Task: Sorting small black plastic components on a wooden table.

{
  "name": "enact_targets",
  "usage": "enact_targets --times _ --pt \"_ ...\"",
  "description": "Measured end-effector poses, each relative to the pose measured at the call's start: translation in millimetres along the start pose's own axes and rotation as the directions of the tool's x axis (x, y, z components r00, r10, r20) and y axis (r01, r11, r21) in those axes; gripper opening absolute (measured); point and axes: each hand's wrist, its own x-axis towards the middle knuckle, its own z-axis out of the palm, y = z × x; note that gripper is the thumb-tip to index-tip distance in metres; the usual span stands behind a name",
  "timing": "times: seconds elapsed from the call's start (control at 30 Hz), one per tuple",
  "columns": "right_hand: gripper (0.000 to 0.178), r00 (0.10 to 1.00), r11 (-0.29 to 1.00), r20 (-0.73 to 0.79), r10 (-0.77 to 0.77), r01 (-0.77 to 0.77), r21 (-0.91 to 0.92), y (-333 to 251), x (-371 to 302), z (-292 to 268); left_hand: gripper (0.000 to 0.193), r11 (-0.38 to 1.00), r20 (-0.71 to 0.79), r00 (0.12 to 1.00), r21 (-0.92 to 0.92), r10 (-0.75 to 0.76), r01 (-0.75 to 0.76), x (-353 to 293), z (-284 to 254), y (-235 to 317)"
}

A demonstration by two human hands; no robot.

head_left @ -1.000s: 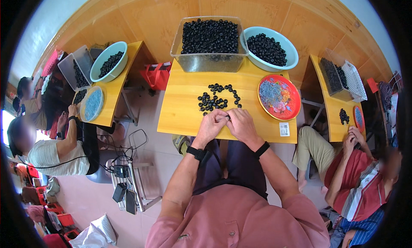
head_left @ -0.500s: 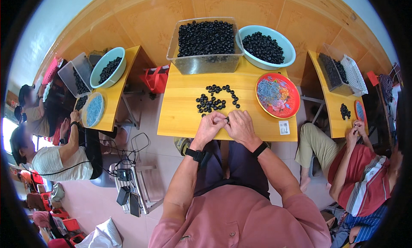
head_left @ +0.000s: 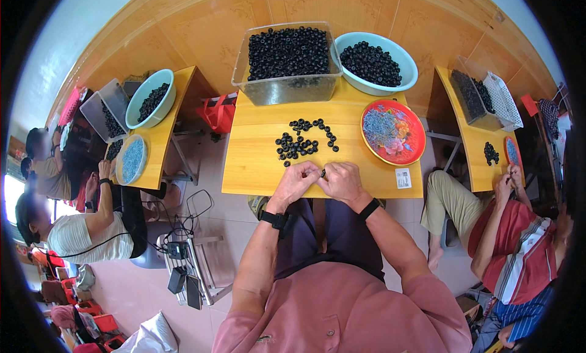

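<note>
My left hand point(head_left: 297, 181) and my right hand point(head_left: 342, 182) meet over the near edge of the yellow table point(head_left: 253, 170). Fingers and thumbs of both are pinched together around a small round black part point(head_left: 322, 173), mostly covered by the fingertips. Just beyond them lies a loose group of black ring-shaped parts point(head_left: 299, 146). To the right of these sits a red flowered plate point(head_left: 417, 146) heaped with fine blue-grey pieces point(head_left: 383, 131), too small to make out singly.
A clear plastic bin point(head_left: 287, 94) and a light blue basin point(head_left: 410, 78), both full of black rings, stand at the table's back. A white label point(head_left: 403, 178) lies near the right corner. People work at side tables. Cables and a metal stool point(head_left: 201, 261) are at lower left.
Both hands stay pinched together at the table edge, with only slight finger movement. The whole view has shifted a little; the rings and plate keep their places on the table.
</note>
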Motion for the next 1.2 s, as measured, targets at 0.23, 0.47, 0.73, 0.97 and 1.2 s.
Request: enact_targets --times 0.23,0.47,0.73,0.97,1.2 --pt "0.035 1.0 1.0 0.027 0.0 0.001 -0.016 0.7 -2.7 2.3 0.021 0.996 0.068 0.998 0.092 0.003 -0.009 1.0 -2.8 3.2" --pt "0.038 1.0 1.0 0.021 -0.017 0.017 -0.007 -0.2 -2.5 2.1 0.023 0.987 0.001 0.997 0.137 0.081 -0.08 -0.6 -0.8 3.5" --pt "0.039 0.997 0.999 0.07 0.026 -0.028 0.024 -0.3 -1.5 2.6 0.025 0.99 0.021 1.0 0.138 -0.011 0.008 -1.5 -3.4 12.9" --pt "0.031 0.994 0.998 0.094 0.046 -0.049 0.026 -4.3 -1.3 2.5 0.026 0.989 0.011 1.0 0.145 0.006 -0.007 -0.2 -1.8 3.4" --pt "0.037 0.975 0.994 0.202 0.097 -0.104 0.028 -3.7 -1.0 -3.5 0.027 0.99 0.005 0.999 0.137 0.042 -0.042 -1.7 1.0 6.6"
